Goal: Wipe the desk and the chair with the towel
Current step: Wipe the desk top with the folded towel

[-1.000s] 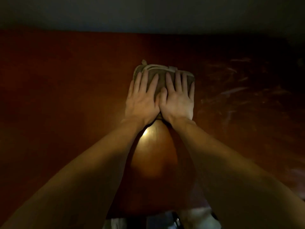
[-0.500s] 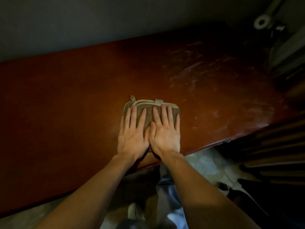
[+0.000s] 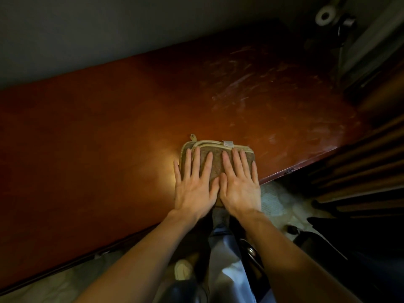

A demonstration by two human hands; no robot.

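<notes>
Left hand (image 3: 193, 189) and right hand (image 3: 239, 189) lie flat, fingers straight, side by side on the folded towel (image 3: 215, 159), probably so their weight spreads evenly over the worktop (image 3: 98, 138).

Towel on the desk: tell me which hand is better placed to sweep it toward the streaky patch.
Right, likely: the right hand presses the towel nearer the streaks; the left hand lies farther away.

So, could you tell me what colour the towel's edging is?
Cream, around the brown towel; head view.
</notes>
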